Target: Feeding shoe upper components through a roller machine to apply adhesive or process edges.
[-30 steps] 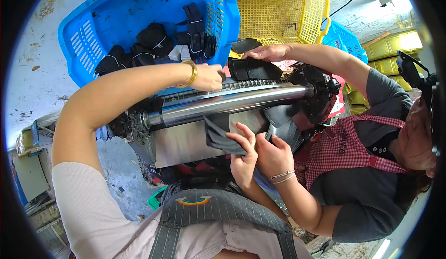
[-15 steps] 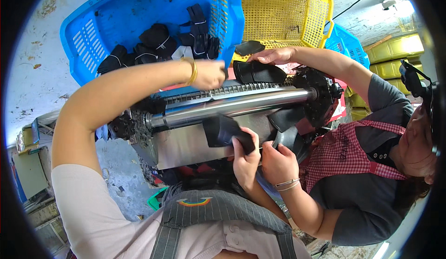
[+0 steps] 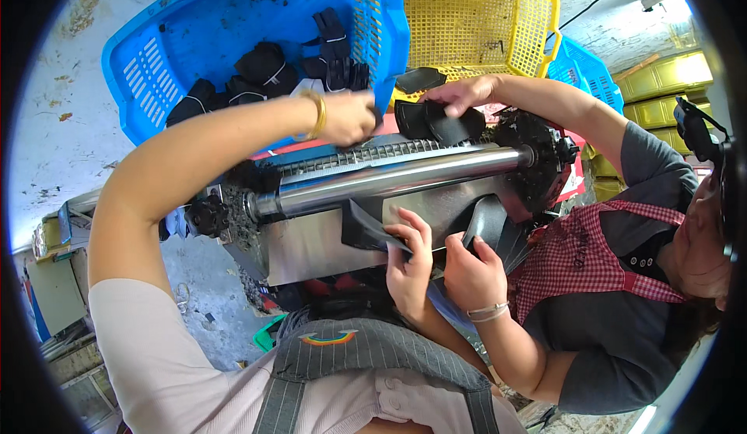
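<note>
My left hand (image 3: 348, 119), wrist ringed with a gold bracelet, reaches over the machine's steel roller (image 3: 405, 177), close to the blue basket's rim. Its fingers are curled, and a small dark bit shows by the fingertips; I cannot make out what it is. In front of the roller, my right hand (image 3: 408, 267) pinches a bent black leather-like piece (image 3: 364, 228) between thumb and fingers, over the metal plate (image 3: 303, 251). On the right, a co-worker's one hand (image 3: 471, 95) grips black curved pieces (image 3: 436, 122) behind the roller; their other hand (image 3: 475, 270) holds another black piece (image 3: 484, 220).
Behind the machine, a large blue basket (image 3: 124, 45) holds bundles of black pieces (image 3: 264, 68). Beside it stands a yellow basket (image 3: 537, 14) with one black piece inside. Dark, debris-covered end housings (image 3: 537, 150) flank the roller. The co-worker in a checked apron (image 3: 595, 235) sits close at right.
The black piece in my right hand has tilted and bent, and my fingers have shifted on it. My left hand has moved slightly. The co-worker's near hand has raised its piece.
</note>
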{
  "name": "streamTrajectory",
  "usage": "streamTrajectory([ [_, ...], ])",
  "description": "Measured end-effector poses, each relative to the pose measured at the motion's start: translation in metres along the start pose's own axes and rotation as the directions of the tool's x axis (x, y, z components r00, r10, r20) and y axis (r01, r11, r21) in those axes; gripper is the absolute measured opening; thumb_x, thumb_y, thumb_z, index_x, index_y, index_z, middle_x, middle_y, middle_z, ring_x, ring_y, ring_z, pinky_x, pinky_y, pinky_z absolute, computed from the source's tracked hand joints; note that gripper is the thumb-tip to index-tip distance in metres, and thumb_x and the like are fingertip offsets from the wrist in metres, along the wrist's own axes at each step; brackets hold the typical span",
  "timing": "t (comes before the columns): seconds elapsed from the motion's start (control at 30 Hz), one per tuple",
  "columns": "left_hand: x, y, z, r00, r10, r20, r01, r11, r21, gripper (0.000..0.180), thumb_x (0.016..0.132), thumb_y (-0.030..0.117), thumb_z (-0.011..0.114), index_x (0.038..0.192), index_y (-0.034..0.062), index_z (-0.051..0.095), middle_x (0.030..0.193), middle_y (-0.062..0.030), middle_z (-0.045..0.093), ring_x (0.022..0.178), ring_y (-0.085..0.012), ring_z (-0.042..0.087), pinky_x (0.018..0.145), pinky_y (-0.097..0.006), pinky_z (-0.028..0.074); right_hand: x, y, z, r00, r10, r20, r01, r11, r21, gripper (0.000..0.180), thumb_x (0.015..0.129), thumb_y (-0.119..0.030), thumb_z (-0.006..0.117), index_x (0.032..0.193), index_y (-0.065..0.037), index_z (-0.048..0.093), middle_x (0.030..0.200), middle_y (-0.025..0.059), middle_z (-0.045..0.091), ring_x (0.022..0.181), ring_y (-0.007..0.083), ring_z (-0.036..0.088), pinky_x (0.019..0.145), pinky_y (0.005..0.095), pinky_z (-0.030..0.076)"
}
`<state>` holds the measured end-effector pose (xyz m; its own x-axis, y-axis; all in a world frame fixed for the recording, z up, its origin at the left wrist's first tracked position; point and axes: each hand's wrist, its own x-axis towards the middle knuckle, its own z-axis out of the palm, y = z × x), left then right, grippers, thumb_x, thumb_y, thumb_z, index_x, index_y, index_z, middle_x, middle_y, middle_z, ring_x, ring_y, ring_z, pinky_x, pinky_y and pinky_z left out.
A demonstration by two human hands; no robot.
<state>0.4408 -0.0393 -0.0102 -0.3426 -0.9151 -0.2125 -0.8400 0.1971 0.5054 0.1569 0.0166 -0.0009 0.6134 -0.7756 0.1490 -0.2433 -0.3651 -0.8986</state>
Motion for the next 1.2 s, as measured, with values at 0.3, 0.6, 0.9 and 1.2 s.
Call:
streamTrajectory([
  [0.3, -0.005, 0.018, -0.046, 0.986, -0.094, -0.141, 0.082, 0.993, -0.086, 0.023, 0.073, 0.007, 0.056, 0.096, 0.0089, 0.054, 0.089, -0.0146, 0.051, 0.078, -0.0344, 0.054, 0.075, -0.044, 0.044, -0.037, 0.012, -0.026, 0.991, 0.124, 0.041, -0.119, 0.987, -0.11, 0.02, 0.081, 0.002, 0.054, 0.1, 0.0, 0.056, 0.095, 0.0189, 0.058, 0.093, 0.0324, 0.058, 0.081, 0.0353, 0.045],
  [0.6, 0.001, 0.021, 0.003, 0.998, -0.065, -0.017, 0.061, 0.978, -0.198, 0.025, 0.077, 0.029, 0.06, 0.085, 0.0055, 0.058, 0.083, -0.0115, 0.056, 0.089, -0.033, 0.05, 0.082, -0.041, 0.04, -0.027, 0.016, -0.027, 0.979, 0.158, 0.128, -0.171, 0.98, 0.105, 0.024, 0.084, 0.001, 0.058, 0.107, 0.001, 0.053, 0.084, 0.005, 0.06, 0.075, 0.0119, 0.059, 0.061, 0.0226, 0.047],
  [0.9, 0.005, 0.006, -0.028, 0.995, 0.037, -0.093, -0.026, 0.993, 0.118, 0.019, 0.078, 0.011, 0.052, 0.096, 0.0115, 0.059, 0.092, -0.0171, 0.049, 0.08, -0.0326, 0.053, 0.073, -0.041, 0.043, 0.019, -0.009, -0.021, 0.696, 0.51, 0.506, -0.695, 0.656, 0.295, 0.027, 0.08, -0.012, 0.066, 0.095, 0.001, 0.048, 0.069, 0.0063, 0.058, 0.044, 0.0112, 0.054, 0.036, 0.0205, 0.04],
  [1.2, -0.02, 0.02, -0.024, 0.979, 0.049, -0.2, -0.061, 0.997, -0.054, 0.021, 0.071, 0.017, 0.064, 0.077, 0.0043, 0.049, 0.071, -0.0109, 0.052, 0.071, -0.0296, 0.052, 0.064, -0.038, 0.043, -0.047, 0.0, -0.045, 0.64, 0.602, 0.477, -0.751, 0.621, 0.223, 0.02, 0.087, -0.018, 0.059, 0.091, -0.002, 0.048, 0.06, 0.0041, 0.055, 0.044, 0.0081, 0.049, 0.039, 0.0204, 0.036],
])
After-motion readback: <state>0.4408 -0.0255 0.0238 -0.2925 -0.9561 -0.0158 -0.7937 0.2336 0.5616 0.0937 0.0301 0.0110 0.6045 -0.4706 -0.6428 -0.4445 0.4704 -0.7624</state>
